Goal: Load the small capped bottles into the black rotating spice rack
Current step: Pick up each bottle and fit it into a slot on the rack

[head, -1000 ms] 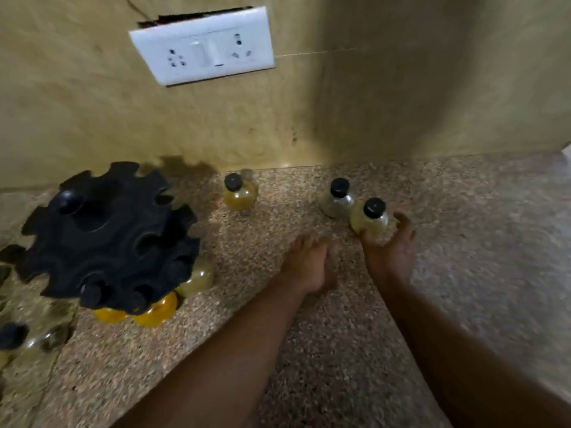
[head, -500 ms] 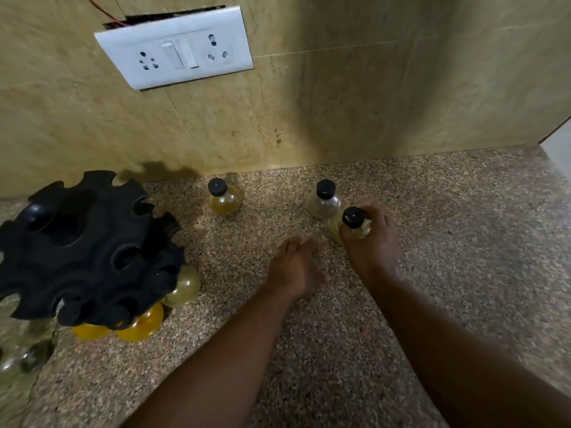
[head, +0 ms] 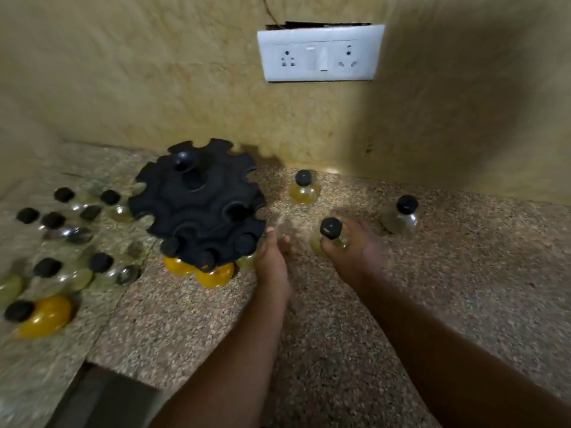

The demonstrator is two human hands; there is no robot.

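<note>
The black rotating spice rack (head: 197, 205) stands on the speckled counter near the wall, with yellow bottles (head: 213, 276) hanging in its lower front slots. My right hand (head: 352, 251) is closed around a small pale-yellow bottle with a black cap (head: 330, 228), to the right of the rack. My left hand (head: 272, 261) rests on the counter beside the rack's lower right edge, fingers together, holding nothing. Two more capped bottles stand loose: one by the wall (head: 303, 188), one clear at the right (head: 401, 216).
Several more capped bottles (head: 71, 267), blurred, crowd the counter left of the rack, one orange-yellow (head: 43, 316) at the near left. A white socket plate (head: 319, 54) is on the tiled wall. The counter's front edge drops away at lower left (head: 102, 393).
The view has swung left, showing the bottles left of the rack. My right hand has carried the bottle leftwards away from the clear one. My left hand has moved next to the rack.
</note>
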